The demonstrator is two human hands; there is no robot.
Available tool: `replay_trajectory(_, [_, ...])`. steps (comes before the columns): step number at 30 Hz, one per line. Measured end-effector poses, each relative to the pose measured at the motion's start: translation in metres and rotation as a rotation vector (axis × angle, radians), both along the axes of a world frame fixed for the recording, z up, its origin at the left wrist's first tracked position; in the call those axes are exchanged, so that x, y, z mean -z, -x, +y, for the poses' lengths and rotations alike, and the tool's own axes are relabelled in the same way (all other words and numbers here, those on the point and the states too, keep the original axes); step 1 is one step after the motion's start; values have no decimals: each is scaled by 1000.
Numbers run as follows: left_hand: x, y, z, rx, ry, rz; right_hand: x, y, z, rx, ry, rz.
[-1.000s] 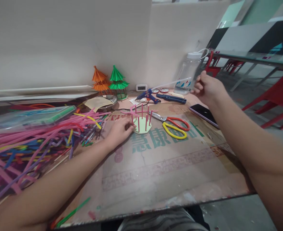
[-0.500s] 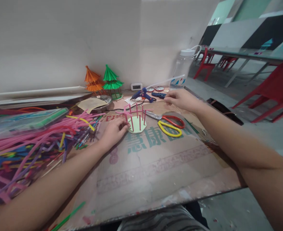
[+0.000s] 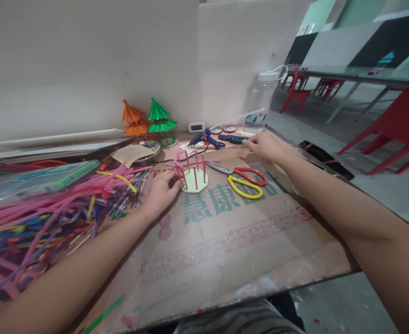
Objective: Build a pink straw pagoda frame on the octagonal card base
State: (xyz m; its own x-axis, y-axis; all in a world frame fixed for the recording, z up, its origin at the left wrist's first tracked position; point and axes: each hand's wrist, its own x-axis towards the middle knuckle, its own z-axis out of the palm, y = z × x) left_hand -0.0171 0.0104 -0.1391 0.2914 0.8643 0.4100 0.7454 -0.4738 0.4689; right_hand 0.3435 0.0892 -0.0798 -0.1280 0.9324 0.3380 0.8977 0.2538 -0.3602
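A pale green octagonal base point(image 3: 194, 181) with several upright pink posts lies on the cardboard. My left hand point(image 3: 165, 191) is closed at its left edge, thumb and fingers gripping it beside the posts. A pink bent strip frame point(image 3: 179, 159) is on the posts at the left rear. Farther back on the right, my right hand point(image 3: 267, 146) has its fingers curled together at the near end of a dark blue tool point(image 3: 231, 138), possibly a cutter. Whatever may be between those fingertips is hidden. Scissors point(image 3: 244, 180) with red and yellow handles lie between my hands.
A blue glue gun point(image 3: 204, 138) with a clear stick rests behind the base. Orange point(image 3: 133, 118) and green point(image 3: 161, 121) pagoda models stand by the wall. A water bottle point(image 3: 259, 102) is at back right. Colourful pipe cleaners point(image 3: 61, 199) and a plastic box point(image 3: 40, 183) crowd the left.
My right hand has shifted slightly right, showing more of the dark blue tool. The view has moved a little; my left hand stays at the base and the scissors lie where they were.
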Motion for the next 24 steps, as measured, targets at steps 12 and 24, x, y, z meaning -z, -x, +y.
replay_trajectory(12, [-7,-8,-13,-30,-79,-152,2,51,-32,-107,-231,145])
replay_trajectory(24, [-3,-10,-17,114,-141,6,33,108,-90,-461,-43,126])
